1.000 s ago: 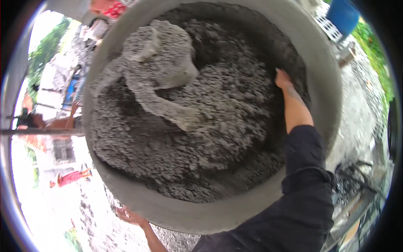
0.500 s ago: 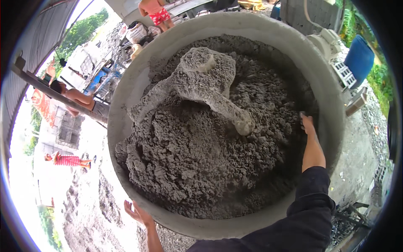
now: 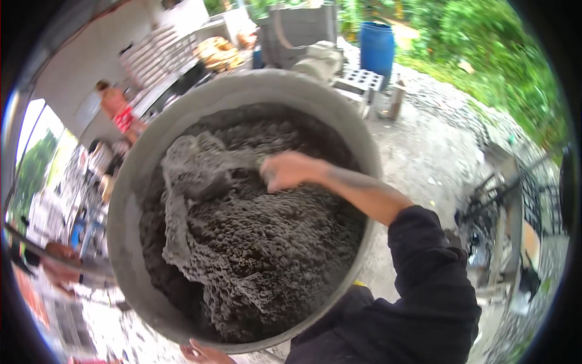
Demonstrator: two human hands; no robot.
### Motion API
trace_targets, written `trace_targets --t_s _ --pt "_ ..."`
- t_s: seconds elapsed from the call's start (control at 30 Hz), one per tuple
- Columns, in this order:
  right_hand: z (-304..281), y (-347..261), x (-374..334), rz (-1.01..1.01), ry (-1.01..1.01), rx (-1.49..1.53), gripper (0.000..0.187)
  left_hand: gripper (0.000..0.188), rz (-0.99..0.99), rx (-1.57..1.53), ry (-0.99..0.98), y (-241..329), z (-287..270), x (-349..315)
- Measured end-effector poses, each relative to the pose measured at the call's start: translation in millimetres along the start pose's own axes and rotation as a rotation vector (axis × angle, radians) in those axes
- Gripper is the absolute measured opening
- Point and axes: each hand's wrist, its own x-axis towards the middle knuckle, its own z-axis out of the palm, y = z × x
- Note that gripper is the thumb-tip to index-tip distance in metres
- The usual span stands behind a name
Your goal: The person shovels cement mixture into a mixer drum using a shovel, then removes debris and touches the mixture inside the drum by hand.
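A large round mixer drum (image 3: 366, 261) is filled with crumbly grey concrete mix (image 3: 260, 242). Inside it, a mixing arm (image 3: 197, 161) caked in the same grey material juts above the mix. My right hand (image 3: 290, 171) is over the middle of the drum, beside one branch of that arm. Its fingers are curled in, slightly blurred, and whatever they may hold is hidden. At the drum's near rim, my left hand (image 3: 209, 354) shows only in part at the lower edge, fingers apart and nothing seen in them.
A blue barrel (image 3: 376, 51) and hollow concrete blocks (image 3: 362, 79) stand beyond the drum, near a motor housing (image 3: 319, 60). Metal frames (image 3: 500, 212) lie at right. One person (image 3: 115, 106) is at the back left, another (image 3: 60, 267) beside a pole at left.
My right hand has gone from the drum's right inner wall to over its middle. The view has turned rightward, and the mixing arm appears in a different position. My left hand remains by the near rim.
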Motion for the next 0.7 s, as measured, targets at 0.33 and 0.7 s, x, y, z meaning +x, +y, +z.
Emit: trace_targets --t_s 0.33,0.7 --pt "-52 -134 -119 -0.418 0.010 -0.166 0.023 0.038 0.135 -0.045 -0.059 23 -4 -2" --pt "-30 125 -284 0.893 1.037 -0.296 0.029 0.040 0.058 0.047 -0.085 21 1 -1"
